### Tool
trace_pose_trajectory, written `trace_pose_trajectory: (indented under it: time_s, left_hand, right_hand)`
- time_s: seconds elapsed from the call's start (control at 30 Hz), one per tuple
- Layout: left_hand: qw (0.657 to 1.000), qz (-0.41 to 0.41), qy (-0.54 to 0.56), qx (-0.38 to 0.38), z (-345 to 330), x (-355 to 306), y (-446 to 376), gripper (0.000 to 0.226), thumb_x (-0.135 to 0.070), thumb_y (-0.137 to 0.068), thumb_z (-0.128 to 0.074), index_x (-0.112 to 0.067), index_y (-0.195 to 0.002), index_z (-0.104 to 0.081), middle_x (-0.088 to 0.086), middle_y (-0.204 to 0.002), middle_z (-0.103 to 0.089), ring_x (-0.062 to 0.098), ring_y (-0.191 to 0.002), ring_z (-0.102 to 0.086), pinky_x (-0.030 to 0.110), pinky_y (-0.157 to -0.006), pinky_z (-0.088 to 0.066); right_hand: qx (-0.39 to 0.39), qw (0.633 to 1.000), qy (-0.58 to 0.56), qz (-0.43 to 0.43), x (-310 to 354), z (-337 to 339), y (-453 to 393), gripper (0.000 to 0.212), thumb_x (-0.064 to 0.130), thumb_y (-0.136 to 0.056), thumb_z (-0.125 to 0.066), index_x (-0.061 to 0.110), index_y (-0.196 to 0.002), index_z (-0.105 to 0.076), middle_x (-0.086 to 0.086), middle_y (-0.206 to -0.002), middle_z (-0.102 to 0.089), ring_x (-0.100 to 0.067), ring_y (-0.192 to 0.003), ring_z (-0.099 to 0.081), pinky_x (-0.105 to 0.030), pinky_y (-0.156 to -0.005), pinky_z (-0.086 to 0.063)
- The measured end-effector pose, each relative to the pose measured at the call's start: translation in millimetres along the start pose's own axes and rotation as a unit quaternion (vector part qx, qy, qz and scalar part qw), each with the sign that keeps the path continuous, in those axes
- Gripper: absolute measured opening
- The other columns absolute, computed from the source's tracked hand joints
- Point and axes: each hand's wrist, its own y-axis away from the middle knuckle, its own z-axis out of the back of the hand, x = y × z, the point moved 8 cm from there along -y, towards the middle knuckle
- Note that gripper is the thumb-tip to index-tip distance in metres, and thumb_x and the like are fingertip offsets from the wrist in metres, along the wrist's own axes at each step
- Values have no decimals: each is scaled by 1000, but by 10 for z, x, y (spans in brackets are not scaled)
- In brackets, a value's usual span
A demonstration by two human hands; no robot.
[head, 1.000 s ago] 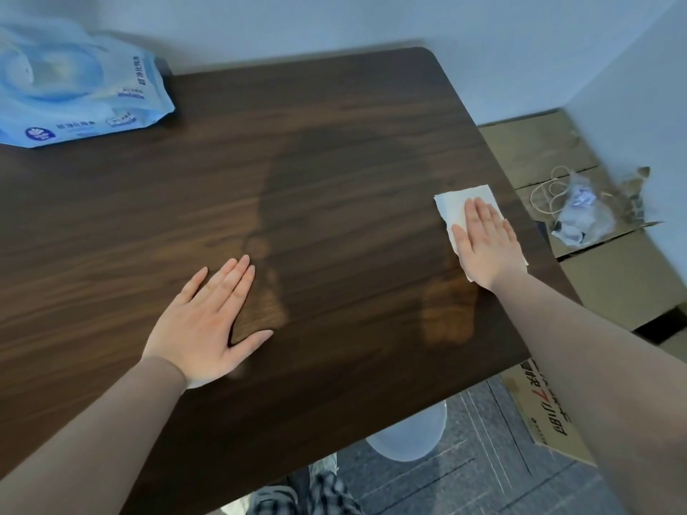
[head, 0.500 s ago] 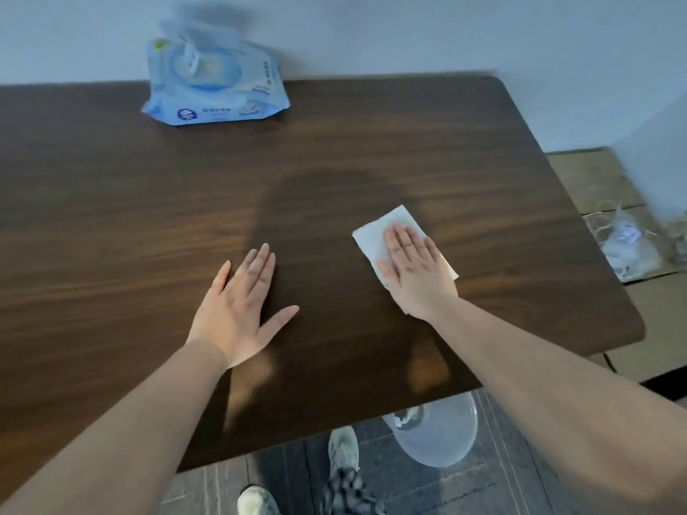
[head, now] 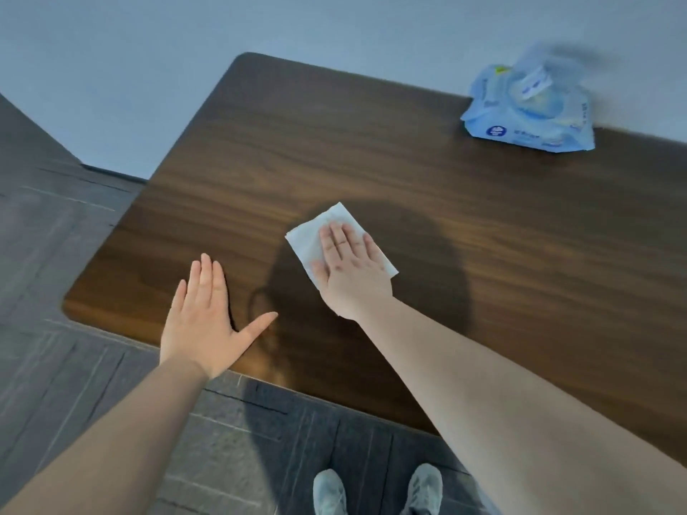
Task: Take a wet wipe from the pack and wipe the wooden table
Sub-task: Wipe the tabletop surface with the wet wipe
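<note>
A white wet wipe lies flat on the dark wooden table, near its front left part. My right hand presses down on the wipe with the fingers stretched out, covering most of it. My left hand rests palm-down on the table near the front edge, to the left of the wipe, fingers apart and holding nothing. The blue pack of wipes sits at the far right of the table by the wall, its flap lifted.
The table's left edge and rounded front left corner lie close to my left hand. Grey tiled floor surrounds the table. My two shoes stand below the front edge. A pale wall runs behind.
My right hand has slid the wipe leftwards from the right edge to the front left part. The view has swung left, and my left hand has stayed flat on the table.
</note>
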Motion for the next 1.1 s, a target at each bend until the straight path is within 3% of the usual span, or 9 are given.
trace_pose_trajectory:
  time_s: [0.17, 0.3, 0.4, 0.57, 0.73, 0.87, 1.1]
  left_hand:
    - [999, 24, 21, -5, -10, 62, -49, 121, -92, -63, -4, -7, -148, 7, 10, -159, 9, 23, -146, 9, 38, -118, -1]
    - [1000, 16, 23, 13, -77, 84, -71, 123, -89, -54, 17, -8, -146, 17, 9, -158, 18, 22, -144, 18, 39, -118, 5]
    - [999, 8, 31, -6, -60, 83, -69, 124, -87, -50, 25, -9, -146, 17, 8, -158, 17, 21, -144, 17, 38, -118, 6]
    - [999, 7, 26, -19, -77, 86, -66, 122, -89, -57, 15, -8, -148, 12, 7, -159, 11, 19, -145, 12, 36, -116, 6]
    - [1000, 14, 10, -2, -72, 84, -40, 118, -89, -67, -10, -5, -148, 9, 11, -159, 10, 22, -146, 10, 36, -117, 2]
    - [999, -38, -23, 9, 15, -58, -14, 106, -81, -74, -4, -6, -148, 5, 11, -159, 7, 21, -146, 8, 35, -118, 0]
    - [988, -154, -26, 4, 200, -1322, -35, 92, -71, -82, -5, -9, -148, 9, 6, -159, 10, 19, -146, 10, 34, -117, 1]
  right_hand:
    - [2, 999, -2, 44, 802, -43, -566, 60, 44, -100, -15, 17, -151, 2, 0, -161, 3, -16, -147, 9, -37, -119, 7]
    - [6, 998, 1, 66, 1250, -101, -841, 59, 43, -100, -14, 18, -152, 1, 2, -161, 4, -16, -147, 8, -36, -118, 7]
    - [6, 997, 3, 83, 1412, -98, -940, 59, 44, -99, -13, 19, -152, 0, 2, -161, 3, -15, -147, 8, -36, -118, 7]
    - [8, 994, 13, 105, 1344, -121, -882, 59, 45, -99, -12, 21, -151, 1, 4, -161, 3, -13, -147, 8, -36, -119, 6]
    - [3, 996, 20, 87, 911, -99, -577, 61, 48, -99, -12, 21, -152, 1, 4, -161, 3, -13, -147, 8, -34, -118, 8]
    - [2, 999, 29, 30, 176, 3, -235, 62, 52, -98, -8, 23, -151, 6, 5, -161, 7, -12, -146, 12, -34, -118, 9]
    - [-33, 992, 25, -118, -1267, 155, 689, 60, 50, -98, -3, 23, -150, 8, 5, -160, 9, -11, -146, 11, -31, -118, 9]
